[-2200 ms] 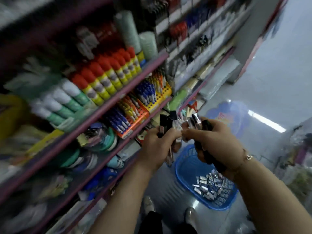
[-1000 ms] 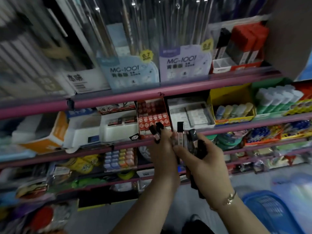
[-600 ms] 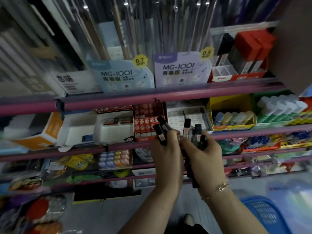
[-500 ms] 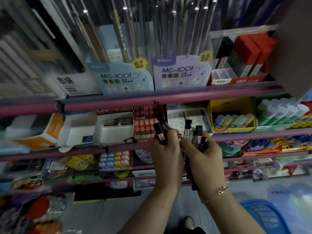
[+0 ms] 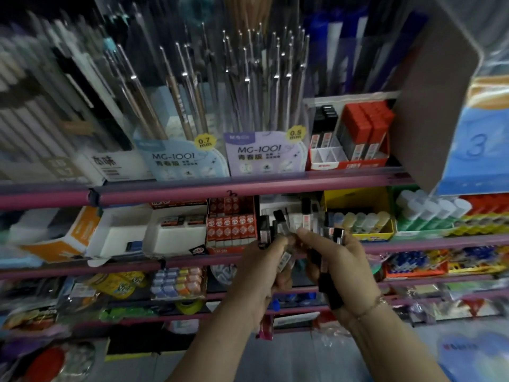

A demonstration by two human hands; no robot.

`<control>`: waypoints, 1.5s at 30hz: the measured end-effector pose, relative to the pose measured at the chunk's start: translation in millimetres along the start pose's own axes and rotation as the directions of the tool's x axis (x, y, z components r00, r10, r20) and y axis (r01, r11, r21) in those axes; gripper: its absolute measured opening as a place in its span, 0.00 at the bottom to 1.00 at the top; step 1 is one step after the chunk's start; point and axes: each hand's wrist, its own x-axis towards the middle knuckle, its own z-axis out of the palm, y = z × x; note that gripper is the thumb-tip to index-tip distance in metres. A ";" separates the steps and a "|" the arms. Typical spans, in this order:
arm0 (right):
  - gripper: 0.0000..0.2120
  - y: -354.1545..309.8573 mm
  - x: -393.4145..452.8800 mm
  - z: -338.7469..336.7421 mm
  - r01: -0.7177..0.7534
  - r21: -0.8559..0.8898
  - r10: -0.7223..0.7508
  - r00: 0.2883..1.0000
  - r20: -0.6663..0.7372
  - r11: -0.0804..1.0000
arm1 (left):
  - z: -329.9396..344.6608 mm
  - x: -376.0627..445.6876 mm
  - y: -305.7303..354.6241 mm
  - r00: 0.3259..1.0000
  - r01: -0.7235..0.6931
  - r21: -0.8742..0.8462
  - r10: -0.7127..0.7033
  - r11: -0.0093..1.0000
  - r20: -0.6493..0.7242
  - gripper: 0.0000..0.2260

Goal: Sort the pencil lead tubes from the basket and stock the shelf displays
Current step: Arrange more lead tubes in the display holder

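A person is standing before a stationery rack, working both hands in front of the middle shelf point(image 5: 275, 253). At about nine o'clock from the hands, white cartons point(image 5: 132, 235) and a red-and-white box of small packs point(image 5: 230, 226) are sitting on that shelf. At centre, the left hand point(image 5: 259, 268) is curling its fingers around several pencil lead tubes point(image 5: 275, 224), dark caps fanning upward, apparently so the labels can be read and matched. Just beside it, touching or nearly so, the right hand point(image 5: 340, 267) is gripping its own bundle of tubes point(image 5: 329, 271), some poking up, others running down through the palm; its forefinger and thumb are reaching toward the left hand's cluster, seemingly to pick one out. At one o'clock above the hands, the red display tray point(image 5: 348, 164) on the upper shelf is holding black-capped and red-capped tubes upright in compartments, with several front cells showing empty, a likely destination. At two o'clock, a yellow box point(image 5: 358, 213) of pale sticks is sitting on the middle shelf. The basket cannot be made out clearly in this view.
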 end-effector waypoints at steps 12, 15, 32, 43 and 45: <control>0.05 -3.1 -9.3 15.1 0.044 0.215 -0.042 0.999 -0.016 0.976 | 1.8 -13.0 12.2 0.993 -0.095 0.177 0.106 0.980 -0.049 0.10; 0.10 -2.8 -12.9 16.6 0.012 0.217 -0.011 1.000 -0.003 0.976 | 0.4 -17.5 10.7 0.998 -0.056 0.133 0.058 0.990 -0.014 0.12; 0.06 -122.3 -36.4 7.0 0.438 -0.757 -0.291 0.897 0.332 0.485 | -26.2 -25.2 40.2 0.663 -0.721 0.522 0.674 0.456 0.327 0.08; 0.08 -183.3 6.5 30.4 0.254 -0.918 -0.643 0.656 0.396 -0.306 | -21.8 -7.8 45.6 0.888 -0.390 0.043 0.364 0.920 0.282 0.08; 0.08 -177.7 12.7 30.9 0.263 -0.912 -0.635 0.656 0.408 -0.315 | -22.0 -4.0 45.3 0.889 -0.356 -0.005 0.340 0.935 0.307 0.06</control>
